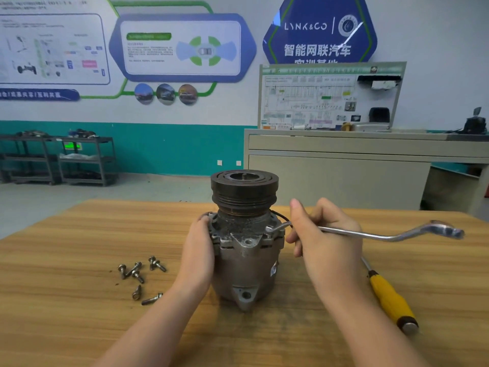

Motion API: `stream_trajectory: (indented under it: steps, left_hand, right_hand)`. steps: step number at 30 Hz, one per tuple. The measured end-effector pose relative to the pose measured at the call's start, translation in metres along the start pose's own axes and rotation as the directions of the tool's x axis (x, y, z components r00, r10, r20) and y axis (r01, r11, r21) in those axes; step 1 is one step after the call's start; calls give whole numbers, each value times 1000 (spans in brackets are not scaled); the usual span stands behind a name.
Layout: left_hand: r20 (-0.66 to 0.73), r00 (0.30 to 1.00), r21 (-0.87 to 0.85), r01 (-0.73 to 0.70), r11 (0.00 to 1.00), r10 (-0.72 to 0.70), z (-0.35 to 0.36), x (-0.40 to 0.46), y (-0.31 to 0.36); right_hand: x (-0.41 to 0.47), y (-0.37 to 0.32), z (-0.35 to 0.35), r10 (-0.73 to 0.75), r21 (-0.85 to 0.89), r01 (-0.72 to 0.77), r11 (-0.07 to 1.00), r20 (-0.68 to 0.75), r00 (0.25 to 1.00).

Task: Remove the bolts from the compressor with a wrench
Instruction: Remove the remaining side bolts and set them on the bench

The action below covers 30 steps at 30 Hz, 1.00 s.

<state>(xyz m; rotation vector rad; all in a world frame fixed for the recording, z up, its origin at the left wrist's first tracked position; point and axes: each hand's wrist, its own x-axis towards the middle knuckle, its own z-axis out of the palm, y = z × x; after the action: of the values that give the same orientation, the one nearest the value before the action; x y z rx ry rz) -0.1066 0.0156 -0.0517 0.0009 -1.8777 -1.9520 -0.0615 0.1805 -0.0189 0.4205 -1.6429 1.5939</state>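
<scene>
1. Six loose bolts (139, 276) already lie scattered on the wooden desk (66, 300), left of the compressor (244, 250), so by the look of it much of the job is done.
2. At least one more is being worked now: the ring end of the wrench (370, 235) sits on the flange at the compressor's right shoulder. Whether others remain round the back cannot be seen.
3. The right hand (325, 234) has its fingers curled round the wrench shank near the head, thumb up.
4. The left hand (199, 250) presses flat against the housing's left side, fingers wrapping the flange to steady it.
5. The compressor stands upright mid-desk: dull, grimy cast-metal body with lug ears, topped by a dark grooved pulley (244, 189).
6. The wrench is bright polished steel, cranked at both ends. A yellow-handled screwdriver (391, 300) lies to the right on the grained desk.
</scene>
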Motion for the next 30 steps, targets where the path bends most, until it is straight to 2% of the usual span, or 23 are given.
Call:
stream_trajectory:
  steps: [2, 4, 6, 8, 10, 12, 13, 15, 17, 19, 23, 26, 27, 28, 30]
  left_hand:
    - [-10, 999, -83, 42, 996, -43, 0, -1, 0]
    - [-16, 997, -146, 77, 986, -80, 0, -1, -2]
    - [-9, 996, -163, 83, 983, -86, 0, 0, -3]
    - [2, 997, -163, 80, 983, -81, 1, 1, -4]
    - [23, 996, -163, 90, 982, -87, 0, 1, -4]
    - [49, 995, -172, 91, 981, -83, -1, 2, -5]
    - [60, 995, -179, 94, 979, -84, -2, 1, -5]
    - [68, 994, -195, 99, 976, -88, -4, 1, -5]
    - [75, 995, -203, 85, 975, -71, -4, 0, -6]
    - [86, 994, -201, 76, 977, -59, -4, -1, -4]
    - [81, 993, -202, 98, 974, -83, -5, -3, -2]
    - [82, 992, -196, 113, 974, -98, -7, -2, -1]
    - [84, 992, -193, 114, 974, -99, -8, -1, 0]
    - [87, 991, -183, 120, 976, -106, -9, -1, 0]
    - [92, 990, -157, 123, 980, -110, -10, -1, 0]
  right_hand:
    - [-5, -5, 4, -213, -152, 216, 965, 32, 976]
    - [-10, -10, 10, -422, -284, 438, 853, 120, 899]
    - [-13, -13, 15, -509, -336, 549, 765, 207, 836]
    - [-12, -13, 12, -512, -334, 564, 755, 237, 826]
    - [-6, -9, 3, -416, -283, 472, 835, 235, 878]
    - [3, -4, -5, -172, -133, 200, 971, 195, 966]
    - [9, -1, -8, -28, -25, 33, 999, 190, 981]
    - [20, 6, -12, 178, 170, -219, 961, 228, 957]
    - [26, 12, -15, 329, 326, -428, 843, 317, 890]
    - [28, 17, -16, 430, 413, -568, 712, 383, 818]
    - [22, 27, -8, 562, 591, -663, 459, 385, 732]
    - [24, 30, -11, 628, 777, -561, 287, 289, 722]
    - [25, 29, -13, 630, 807, -520, 278, 255, 733]
    - [26, 27, -16, 619, 803, -499, 326, 217, 755]
    - [26, 21, -16, 549, 700, -465, 543, 124, 827]
